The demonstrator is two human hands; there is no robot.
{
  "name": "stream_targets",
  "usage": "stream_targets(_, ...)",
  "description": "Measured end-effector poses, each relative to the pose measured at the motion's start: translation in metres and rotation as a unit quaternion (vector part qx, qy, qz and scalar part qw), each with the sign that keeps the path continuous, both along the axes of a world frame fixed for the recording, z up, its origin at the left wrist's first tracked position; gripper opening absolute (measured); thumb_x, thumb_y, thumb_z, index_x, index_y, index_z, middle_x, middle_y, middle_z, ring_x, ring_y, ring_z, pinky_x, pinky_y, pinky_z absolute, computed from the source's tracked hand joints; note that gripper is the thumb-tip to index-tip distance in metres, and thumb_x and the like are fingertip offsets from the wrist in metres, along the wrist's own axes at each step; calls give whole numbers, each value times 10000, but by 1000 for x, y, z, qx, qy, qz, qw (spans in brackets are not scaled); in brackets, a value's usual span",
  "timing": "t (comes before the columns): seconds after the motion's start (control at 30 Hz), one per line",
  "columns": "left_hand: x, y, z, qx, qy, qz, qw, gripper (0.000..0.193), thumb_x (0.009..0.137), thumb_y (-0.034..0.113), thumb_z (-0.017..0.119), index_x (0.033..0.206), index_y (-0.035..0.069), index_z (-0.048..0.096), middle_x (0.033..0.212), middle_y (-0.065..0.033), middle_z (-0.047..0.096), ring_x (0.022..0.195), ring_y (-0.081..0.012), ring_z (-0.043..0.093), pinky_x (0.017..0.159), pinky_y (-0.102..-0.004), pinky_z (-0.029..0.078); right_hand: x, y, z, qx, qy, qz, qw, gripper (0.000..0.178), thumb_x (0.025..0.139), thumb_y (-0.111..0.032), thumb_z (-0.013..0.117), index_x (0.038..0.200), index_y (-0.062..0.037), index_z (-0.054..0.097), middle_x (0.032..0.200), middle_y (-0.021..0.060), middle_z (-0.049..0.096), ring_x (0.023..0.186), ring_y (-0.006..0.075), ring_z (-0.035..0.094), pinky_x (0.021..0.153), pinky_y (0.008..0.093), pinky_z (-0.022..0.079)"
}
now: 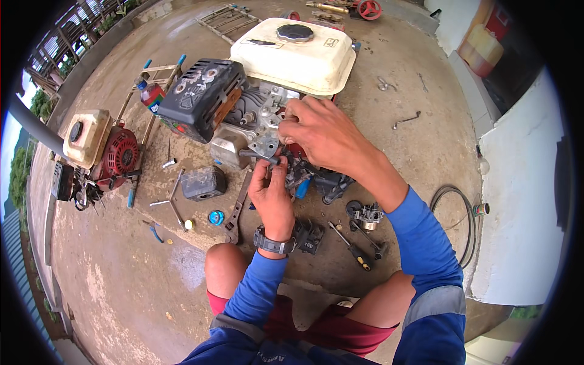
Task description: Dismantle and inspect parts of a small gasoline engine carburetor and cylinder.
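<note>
A small engine with a cream fuel tank (292,64) and a black muffler box (201,97) stands on the ground in front of me. My left hand (272,196) pinches a short dark rod-like part (258,156) between thumb and fingers, beside a metal bracket (266,145) on the engine. Above it, my right hand (322,134) reaches over the engine with its fingers curled together against the bracket area. Whatever those fingers grip is hidden behind them. A spark plug (247,118) shows between the muffler and the bracket.
By my knees lie a carburetor (368,216), a screwdriver (358,255), an adjustable wrench (234,225), a black cover (204,182) and pliers (155,232). A second engine, with a red recoil cover (121,151), sits at left. A coiled hose (450,213) is near the right wall.
</note>
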State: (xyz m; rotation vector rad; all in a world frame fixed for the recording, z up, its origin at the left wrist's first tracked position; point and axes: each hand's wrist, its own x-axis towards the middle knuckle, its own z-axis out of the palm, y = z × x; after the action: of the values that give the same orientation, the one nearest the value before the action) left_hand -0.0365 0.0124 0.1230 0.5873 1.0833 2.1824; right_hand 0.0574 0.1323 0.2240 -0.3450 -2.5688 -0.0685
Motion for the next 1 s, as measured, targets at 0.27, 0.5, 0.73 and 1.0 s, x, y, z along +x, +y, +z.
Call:
stream_targets(0.27, -1, 1, -1, 23, -2, 0, 1000, 169, 1022, 9, 663, 1178, -7, 724, 1191, -41, 731, 1083, -100, 632, 1005, -278, 472, 1, 4, -3, -34, 5, 12, 999, 139, 895, -104, 740, 1033, -116, 733, 1154, 79, 616, 1149, 306, 607, 967, 441, 491)
stream_targets(0.5, -1, 0, 0, -2, 19, -5, 1000, 183, 1020, 8, 660, 1190, -9, 726, 1194, -38, 730, 1082, -102, 634, 1004, -280, 474, 2, 7, 17, -63, -73, 19, 995, 109, 852, -95, 713, 948, -112, 762, 1106, 81, 626, 1105, 299, 629, 937, 445, 499)
stream_targets(0.73, -4, 1, 1, 24, 9, -11, 1000, 156, 1018, 1, 663, 1162, -1, 721, 1197, -48, 733, 1086, -104, 642, 1008, -284, 483, -2, 8, 10, -38, -61, 18, 997, 66, 849, -98, 714, 910, -112, 736, 1110, 83, 621, 1099, 298, 630, 904, 443, 509)
stream_targets(1.0, -5, -2, -3, 7, 20, -15, 1000, 143, 1019, -10, 662, 1155, 8, 704, 1202, -62, 736, 1093, -116, 650, 1007, -290, 492, 0, 10, 2, -88, -14, 40, 995, 62, 848, -67, 719, 905, -90, 715, 1116, 99, 608, 1101, 321, 620, 906, 474, 507)
